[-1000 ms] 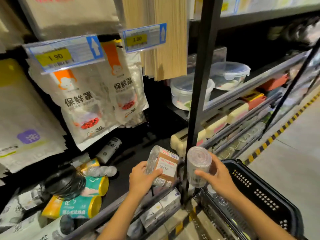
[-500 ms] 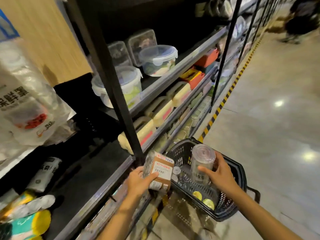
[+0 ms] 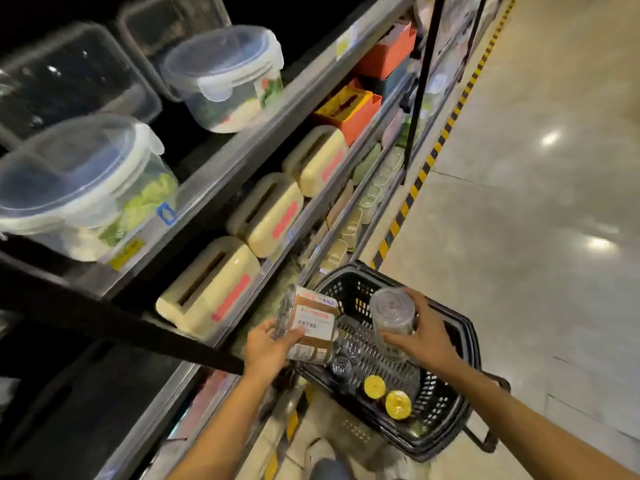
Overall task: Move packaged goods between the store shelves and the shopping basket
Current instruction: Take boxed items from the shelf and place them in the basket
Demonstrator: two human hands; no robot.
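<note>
- We see the store shelves running up and away to the left of both hands, with steel front rails.
- The glossy floor spreads out to the right of the fingers. A yellow-and-black stripe marks it along the foot of the shelves.
- The black shopping basket sits on the floor directly under the right hand and just right of the left hand.
- Clear round lidded tubs stand on an upper shelf, well above and left of the fingers.
- Cream boxes with pink labels line the shelf below, the nearest just up and left of the left hand.
- Our right hand wraps its fingers around a clear cylindrical pack, held upright over the basket's inside.
- Our left hand grips a brown labelled package from below, thumb across its front. It is held at the basket's left rim, close to the shelf edge.
- The two packs are near each other but apart, with basket mesh showing between them.
- Two yellow-lidded items lie in the basket, below the right-hand fingers.
- Small clear glass items lie in the basket just beneath the brown package; we cannot tell what they are.
</note>
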